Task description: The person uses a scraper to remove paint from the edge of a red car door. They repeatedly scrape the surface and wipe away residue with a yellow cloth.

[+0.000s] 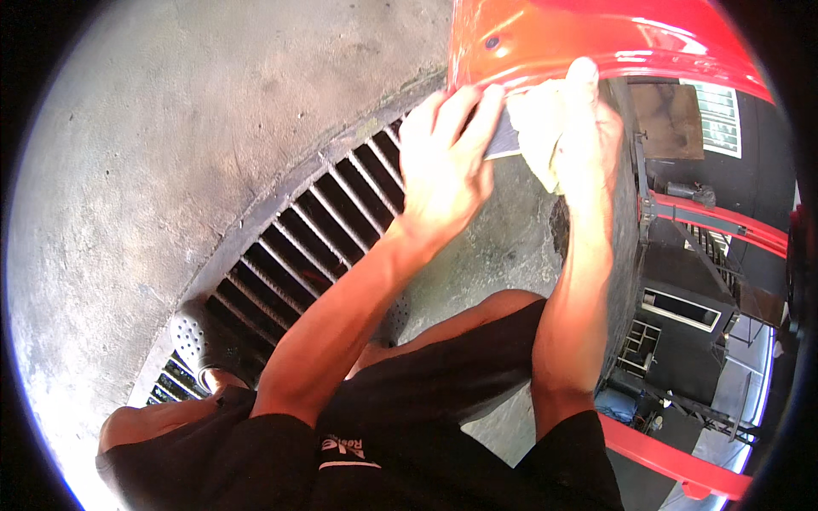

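Observation:
A glossy red curved body panel (588,38) hangs at the top, with a small dark hole near its left side. My left hand (447,157) is at its lower edge, fingers bent over a flat dark grey piece (503,140). What lies under those fingers is partly hidden. Just right of it, my right hand (588,140) grips a cream-coloured cloth (537,128) against the panel's edge, thumb pointing up. Bright glare washes out part of the cloth and that hand.
Below my arms a metal floor grate (294,247) runs diagonally between stretches of concrete floor (196,111). A clog-clad foot (198,341) rests on the grate. Red metal beams (673,456) stand at the right, near a brown board (667,121) and a dark wall.

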A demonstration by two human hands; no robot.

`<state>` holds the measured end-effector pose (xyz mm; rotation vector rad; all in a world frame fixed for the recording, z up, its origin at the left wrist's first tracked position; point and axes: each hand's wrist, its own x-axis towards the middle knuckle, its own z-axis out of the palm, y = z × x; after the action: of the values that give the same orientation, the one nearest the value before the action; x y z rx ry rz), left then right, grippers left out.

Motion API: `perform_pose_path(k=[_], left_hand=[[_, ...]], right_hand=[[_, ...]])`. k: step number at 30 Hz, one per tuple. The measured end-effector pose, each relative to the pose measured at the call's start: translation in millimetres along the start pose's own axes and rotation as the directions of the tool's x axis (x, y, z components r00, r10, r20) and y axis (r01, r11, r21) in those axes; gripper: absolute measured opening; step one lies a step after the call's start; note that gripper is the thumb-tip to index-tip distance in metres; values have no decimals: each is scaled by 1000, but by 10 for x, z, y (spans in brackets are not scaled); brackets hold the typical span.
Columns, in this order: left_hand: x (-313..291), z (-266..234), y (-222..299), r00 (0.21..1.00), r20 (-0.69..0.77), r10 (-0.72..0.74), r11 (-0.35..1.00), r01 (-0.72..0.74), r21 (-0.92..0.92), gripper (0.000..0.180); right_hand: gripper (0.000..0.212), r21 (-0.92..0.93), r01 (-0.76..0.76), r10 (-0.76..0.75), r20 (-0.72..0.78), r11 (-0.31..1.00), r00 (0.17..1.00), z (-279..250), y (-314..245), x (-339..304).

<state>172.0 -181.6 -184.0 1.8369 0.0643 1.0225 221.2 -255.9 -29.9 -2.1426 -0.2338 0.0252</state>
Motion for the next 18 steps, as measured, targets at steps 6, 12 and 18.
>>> perform_pose_path(k=[6,12,18], left_hand=[[-109,-3,-140,1000,2,6,999,-6,-36,75],[-282,-93,-331,984,124,-128,990,135,-47,70],[-167,-295,-413,589,227,-776,346,698,-627,24]], right_hand=[[65,-137,95,-111,-111,986,988,-3,76,16],[65,-10,-24,24,-21,1000,999,-30,-85,-47],[66,76,111,-116,71,991,991,41,68,54]])
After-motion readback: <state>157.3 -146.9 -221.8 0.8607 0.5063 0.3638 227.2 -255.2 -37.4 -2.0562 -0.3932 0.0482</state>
